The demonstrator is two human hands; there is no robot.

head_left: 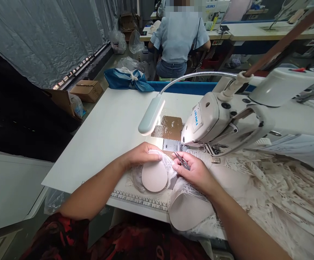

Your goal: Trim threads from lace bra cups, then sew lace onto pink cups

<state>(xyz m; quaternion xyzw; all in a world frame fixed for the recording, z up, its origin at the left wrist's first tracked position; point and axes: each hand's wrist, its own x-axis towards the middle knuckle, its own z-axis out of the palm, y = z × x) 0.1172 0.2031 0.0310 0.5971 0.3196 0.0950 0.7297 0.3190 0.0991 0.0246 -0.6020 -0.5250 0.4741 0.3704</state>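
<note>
My left hand pinches the upper lace edge of a pale bra cup, thumb on top. My right hand has small metal thread snips in its fingers, and its fingertips also touch the white lace beside the cup. Below the right hand a second pale bra cup hangs over the table's front edge. Both hands are just in front of the needle area of a white sewing machine. The palms and some fingers are hidden.
A lamp on a bent metal neck shines over the needle plate. Lace fabric is heaped at the right. A printed ruler runs along the table's front edge. Beyond the table sits a person at another workstation.
</note>
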